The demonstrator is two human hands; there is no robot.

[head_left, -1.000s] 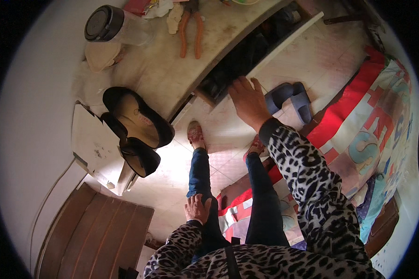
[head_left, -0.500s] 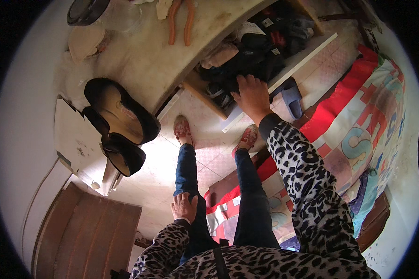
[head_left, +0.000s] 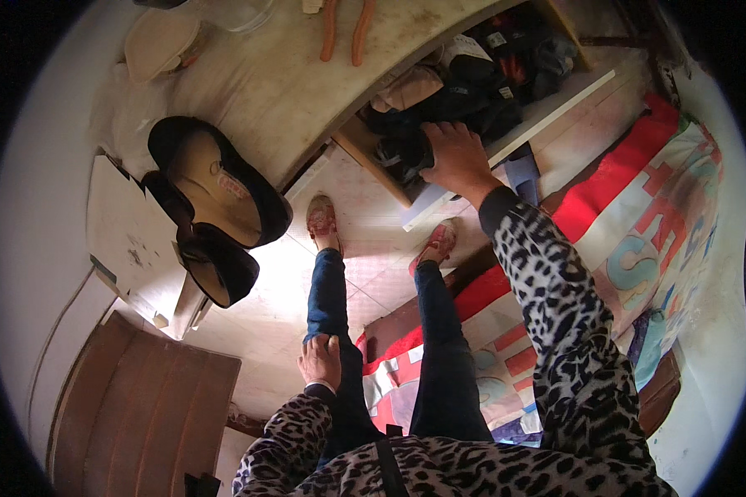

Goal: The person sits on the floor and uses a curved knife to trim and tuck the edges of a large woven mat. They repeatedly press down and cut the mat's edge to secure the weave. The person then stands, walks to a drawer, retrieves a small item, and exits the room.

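My right hand [head_left: 458,159] reaches into an open drawer [head_left: 371,157] beneath the table. Its fingers and thumb curl round a dark cloth bundle [head_left: 408,154] at the drawer's near left corner; the fingertips are partly hidden. Dark folded cloth pieces [head_left: 460,99], some with pale labels, fill the drawer, with a beige cloth piece [head_left: 412,88] among them. My left hand [head_left: 320,362] lies on my left leg just above the knee, holding nothing, its fingers stretched over the jeans.
On the table [head_left: 265,108] lie orange-handled pliers [head_left: 342,31] and a pale bowl-like container [head_left: 161,41]. A black oval case [head_left: 224,195] sits at its left by a white box [head_left: 133,240]. A blue slipper [head_left: 522,176] lies beside the drawer; patterned bedding [head_left: 638,224] is at right.
My right hand has shifted toward the dark bundle at the drawer's left corner, its fingers curling more. The whole view has moved slightly. My left hand stays on my leg.
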